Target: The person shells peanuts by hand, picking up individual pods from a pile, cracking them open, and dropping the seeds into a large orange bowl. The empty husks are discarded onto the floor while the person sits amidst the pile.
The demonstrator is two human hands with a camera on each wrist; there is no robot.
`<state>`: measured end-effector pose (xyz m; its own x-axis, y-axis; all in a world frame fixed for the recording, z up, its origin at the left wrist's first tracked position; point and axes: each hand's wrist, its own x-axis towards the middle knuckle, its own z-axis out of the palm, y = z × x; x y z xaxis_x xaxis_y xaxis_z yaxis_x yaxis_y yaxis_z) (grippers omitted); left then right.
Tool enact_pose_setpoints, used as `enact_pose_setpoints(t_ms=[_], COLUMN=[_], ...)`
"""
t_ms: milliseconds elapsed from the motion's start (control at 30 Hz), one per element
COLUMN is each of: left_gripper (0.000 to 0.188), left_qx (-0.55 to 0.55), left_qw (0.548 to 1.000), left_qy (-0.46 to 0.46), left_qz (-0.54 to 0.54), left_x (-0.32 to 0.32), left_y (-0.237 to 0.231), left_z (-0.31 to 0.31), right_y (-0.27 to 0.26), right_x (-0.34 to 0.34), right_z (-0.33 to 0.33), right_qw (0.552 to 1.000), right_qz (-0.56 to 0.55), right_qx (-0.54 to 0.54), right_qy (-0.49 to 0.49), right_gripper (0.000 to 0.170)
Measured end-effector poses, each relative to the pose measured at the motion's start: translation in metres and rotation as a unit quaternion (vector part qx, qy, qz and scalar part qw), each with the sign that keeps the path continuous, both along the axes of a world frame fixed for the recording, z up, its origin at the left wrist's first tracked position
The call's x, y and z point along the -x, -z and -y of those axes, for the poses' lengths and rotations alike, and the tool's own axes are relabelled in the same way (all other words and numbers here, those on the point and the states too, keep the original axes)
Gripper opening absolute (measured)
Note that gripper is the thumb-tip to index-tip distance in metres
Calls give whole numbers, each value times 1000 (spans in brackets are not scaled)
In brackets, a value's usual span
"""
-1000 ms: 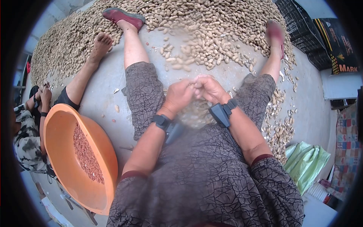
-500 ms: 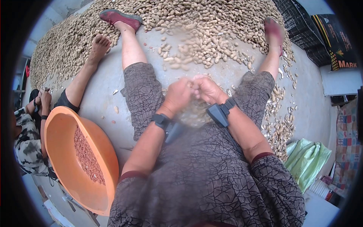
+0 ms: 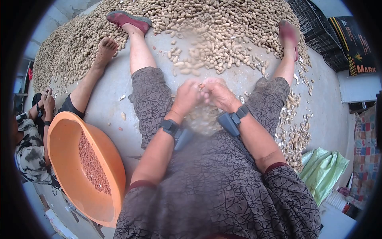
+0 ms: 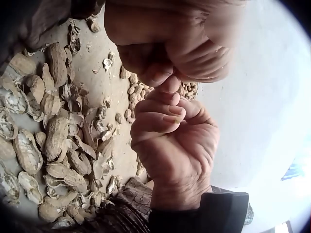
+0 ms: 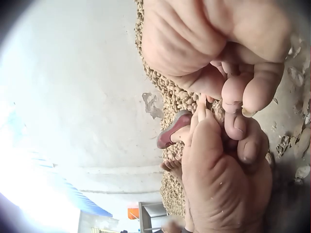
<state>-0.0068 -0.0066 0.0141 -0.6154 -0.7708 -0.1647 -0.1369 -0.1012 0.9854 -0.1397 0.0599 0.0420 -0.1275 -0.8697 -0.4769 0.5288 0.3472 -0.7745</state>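
My left hand (image 3: 186, 97) and right hand (image 3: 221, 95) meet fingertip to fingertip in front of my lap. Between them, in the right wrist view, a peanut (image 5: 218, 112) shows a bit of tan shell, with a reddish kernel (image 5: 210, 98) beside it. Curled fingers of both hands pinch it and hide most of it. In the left wrist view the left hand (image 4: 180, 39) is above and the right hand (image 4: 175, 141) below, thumbs and fingers bent together. Split peanut shells (image 4: 60, 141) lie heaped beneath the hands.
A large pile of unshelled peanuts (image 3: 223, 20) spreads ahead. On the left stands an orange basin (image 3: 115, 167) containing reddish kernels (image 3: 93, 163), with another person (image 3: 32, 147) seated beside it. A green sack (image 3: 324, 171) and black crate (image 3: 314, 32) are at the right.
Both hands stay together at nearly the same spot, with the fingers shifting slightly. A reddish kernel now shows at the fingertips in the head view.
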Motion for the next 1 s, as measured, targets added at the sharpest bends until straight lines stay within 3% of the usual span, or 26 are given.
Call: enact_pose_setpoints(t_ms=[100,167,200,233,267,300,367,433,467,533,600,667,700,733,767,800,867,1000], left_gripper=[20,19,19,19,19,19,19,19,19,20,19,18,17,17,15,16,17,20], left_qx=[-19,-29,-39,-39,64,166,174,182,125,68,-77,-71,-64,-64,-167,-268,-261,-238], left_qw=[999,999,999,999,998,982,982,982,990,995,993,991,988,988,978,956,959,967], left_qy=[-7,-8,-8,-9,22,52,54,57,40,23,34,57,79,79,49,19,26,18], left_qz=[40,38,34,34,-17,-67,-43,-18,-43,-68,-78,-96,-114,-114,-118,-121,-111,-84], left_x=[-1,-2,-2,-2,-3,-4,-6,-7,-8,-9,-12,-13,-12,-11,-9,-7,-8,-5], left_y=[1,5,9,14,19,22,30,28,26,26,27,30,23,16,9,-1,-5,0], left_z=[2,4,6,7,9,11,15,15,13,13,14,14,13,11,8,6,5,5], right_y=[6,7,3,-3,-6,-5,0,-1,-2,-4,-3,1,0,-1,-2,-1,4,3], right_x=[1,-3,-7,-13,-16,-17,-19,-20,-20,-21,-21,-17,-15,-13,-10,-7,1,5], right_z=[3,4,3,1,0,0,0,0,0,-1,-1,1,2,2,3,3,4,3], right_qw=[995,964,964,913,841,841,749,741,731,757,781,825,824,888,938,938,965,968], right_qz=[-95,-260,-260,-400,-530,-530,-632,-642,-652,-630,-606,-551,-551,-445,-333,-333,-257,-247], right_qx=[16,52,52,81,108,108,198,198,198,176,153,129,129,105,79,79,20,13], right_qy=[16,18,17,7,-2,-3,-5,-14,-22,-13,-4,21,20,36,50,50,36,34], right_gripper=[8,8,8,8,8,8,10,10,9,9,9,6,6,6,5,5,5,3])
